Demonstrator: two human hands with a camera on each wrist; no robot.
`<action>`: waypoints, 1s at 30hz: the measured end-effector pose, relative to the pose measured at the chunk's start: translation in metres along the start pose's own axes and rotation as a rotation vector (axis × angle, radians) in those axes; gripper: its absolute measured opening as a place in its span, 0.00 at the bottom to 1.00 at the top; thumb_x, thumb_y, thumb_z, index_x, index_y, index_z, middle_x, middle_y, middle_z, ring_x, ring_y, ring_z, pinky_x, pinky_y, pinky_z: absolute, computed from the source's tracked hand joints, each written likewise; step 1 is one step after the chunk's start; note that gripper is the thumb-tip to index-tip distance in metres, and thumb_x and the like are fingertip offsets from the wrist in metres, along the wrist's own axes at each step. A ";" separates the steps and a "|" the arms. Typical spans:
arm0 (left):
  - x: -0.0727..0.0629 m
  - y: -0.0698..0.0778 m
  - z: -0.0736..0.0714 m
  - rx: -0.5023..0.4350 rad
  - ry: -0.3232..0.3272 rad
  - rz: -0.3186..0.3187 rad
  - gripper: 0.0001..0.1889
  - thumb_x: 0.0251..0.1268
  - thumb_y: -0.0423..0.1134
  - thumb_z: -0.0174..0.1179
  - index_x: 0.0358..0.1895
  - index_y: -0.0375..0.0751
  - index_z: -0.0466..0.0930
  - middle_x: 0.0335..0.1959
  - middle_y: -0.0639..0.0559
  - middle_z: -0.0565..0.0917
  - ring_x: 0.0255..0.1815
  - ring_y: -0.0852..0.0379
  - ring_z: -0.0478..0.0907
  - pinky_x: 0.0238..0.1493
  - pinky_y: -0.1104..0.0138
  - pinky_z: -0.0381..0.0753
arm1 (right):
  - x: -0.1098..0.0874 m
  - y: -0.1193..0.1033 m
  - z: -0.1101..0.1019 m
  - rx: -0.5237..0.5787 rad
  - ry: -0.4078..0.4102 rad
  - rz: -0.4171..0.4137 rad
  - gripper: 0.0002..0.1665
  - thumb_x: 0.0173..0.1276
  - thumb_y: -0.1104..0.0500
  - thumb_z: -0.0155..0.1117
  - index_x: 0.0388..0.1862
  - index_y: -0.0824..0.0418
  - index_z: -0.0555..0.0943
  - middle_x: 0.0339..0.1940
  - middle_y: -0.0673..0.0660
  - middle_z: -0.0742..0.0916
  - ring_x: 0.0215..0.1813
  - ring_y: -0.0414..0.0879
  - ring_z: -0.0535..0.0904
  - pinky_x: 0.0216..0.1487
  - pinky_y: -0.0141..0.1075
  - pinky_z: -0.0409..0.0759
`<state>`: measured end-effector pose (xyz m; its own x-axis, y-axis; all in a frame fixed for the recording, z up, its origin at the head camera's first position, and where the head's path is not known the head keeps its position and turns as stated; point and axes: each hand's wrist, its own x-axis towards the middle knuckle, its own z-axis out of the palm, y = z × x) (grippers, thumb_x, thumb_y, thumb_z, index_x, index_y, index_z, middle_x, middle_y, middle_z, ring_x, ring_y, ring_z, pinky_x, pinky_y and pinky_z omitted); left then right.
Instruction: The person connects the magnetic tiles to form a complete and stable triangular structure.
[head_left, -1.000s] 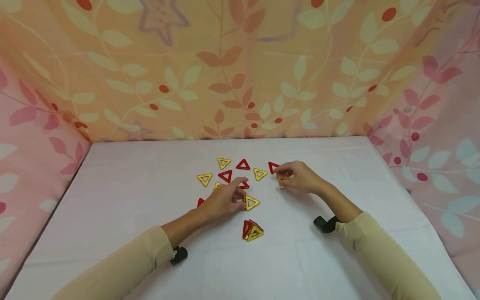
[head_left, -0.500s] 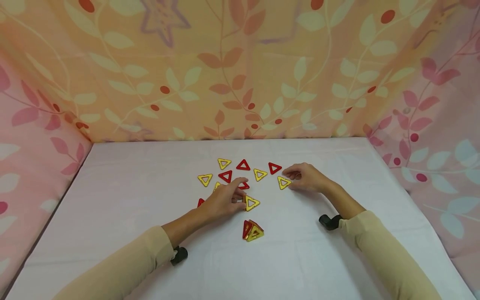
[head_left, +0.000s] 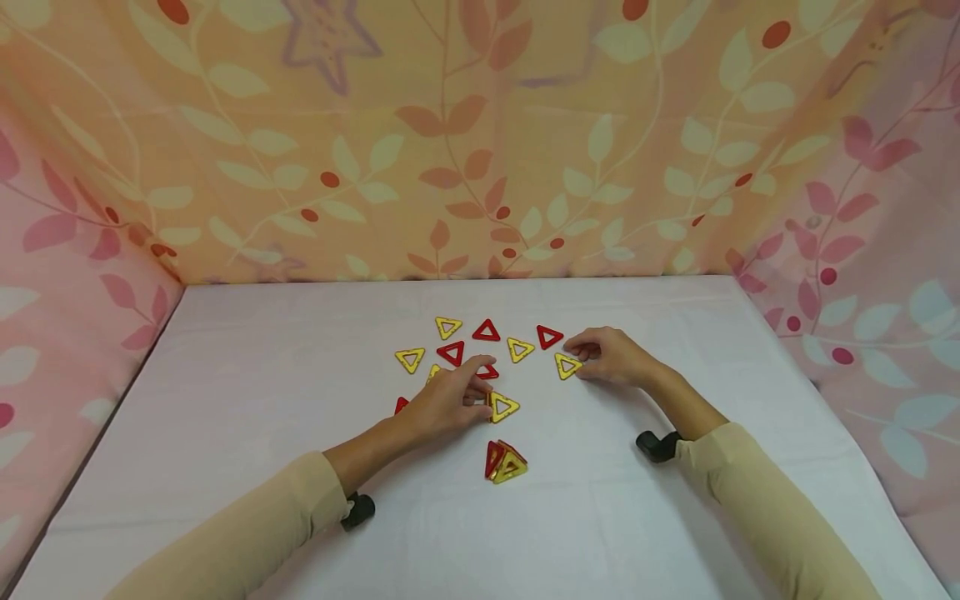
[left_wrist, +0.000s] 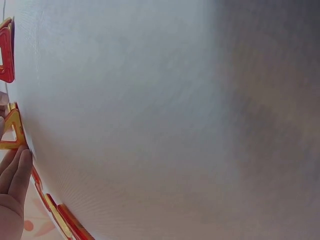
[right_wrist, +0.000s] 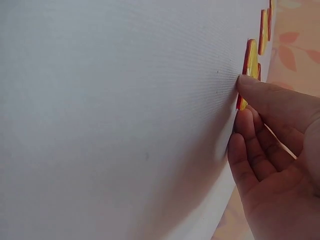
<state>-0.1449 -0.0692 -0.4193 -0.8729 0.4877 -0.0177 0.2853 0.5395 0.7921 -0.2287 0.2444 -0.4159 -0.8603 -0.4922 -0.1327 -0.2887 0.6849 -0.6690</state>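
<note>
At two o'clock from the yellow piece pinched in our left fingers, a flat yellow triangle lies at our thumb, our right fingers loosely bent, gripping nothing; probably light, stiff, slick, best held by its edges.

From high up, the head view looks forward and down over the table to its far edge. The wrist views skim it close up, tilted sideways; with the head view, one shares the left hand, the other the right hand.
</note>
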 end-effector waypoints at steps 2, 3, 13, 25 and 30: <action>0.000 0.000 0.000 -0.001 -0.001 -0.001 0.39 0.59 0.35 0.72 0.73 0.44 0.63 0.50 0.50 0.85 0.50 0.56 0.84 0.53 0.64 0.82 | 0.000 -0.001 0.000 0.006 0.000 -0.002 0.23 0.58 0.71 0.71 0.55 0.69 0.82 0.43 0.57 0.85 0.45 0.50 0.78 0.54 0.44 0.78; 0.000 0.000 0.000 0.000 -0.002 -0.004 0.39 0.59 0.35 0.72 0.73 0.44 0.63 0.50 0.50 0.85 0.50 0.57 0.84 0.53 0.65 0.82 | -0.001 -0.002 0.001 0.008 0.000 -0.006 0.23 0.59 0.71 0.71 0.55 0.69 0.82 0.43 0.57 0.85 0.45 0.50 0.78 0.54 0.44 0.78; 0.001 -0.003 0.001 0.005 0.001 -0.007 0.39 0.59 0.35 0.72 0.73 0.45 0.62 0.50 0.51 0.85 0.51 0.58 0.84 0.53 0.66 0.82 | 0.002 -0.009 0.009 0.005 -0.006 -0.062 0.21 0.58 0.72 0.72 0.52 0.69 0.83 0.43 0.58 0.86 0.43 0.50 0.79 0.50 0.42 0.80; 0.001 -0.001 0.002 0.017 0.003 -0.016 0.39 0.59 0.35 0.72 0.73 0.45 0.63 0.49 0.51 0.85 0.50 0.58 0.84 0.53 0.65 0.82 | 0.006 -0.022 0.022 0.032 -0.050 -0.109 0.21 0.57 0.72 0.72 0.51 0.67 0.84 0.42 0.55 0.86 0.41 0.46 0.79 0.47 0.38 0.80; 0.001 0.000 0.001 0.012 -0.001 -0.024 0.39 0.59 0.36 0.72 0.73 0.46 0.63 0.49 0.51 0.85 0.50 0.58 0.84 0.53 0.65 0.82 | 0.007 -0.028 0.027 0.006 -0.073 -0.110 0.21 0.59 0.70 0.73 0.52 0.65 0.84 0.43 0.54 0.85 0.41 0.45 0.79 0.48 0.36 0.80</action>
<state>-0.1452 -0.0683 -0.4202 -0.8789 0.4756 -0.0371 0.2694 0.5590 0.7841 -0.2153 0.2079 -0.4176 -0.7906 -0.6022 -0.1111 -0.3770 0.6217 -0.6866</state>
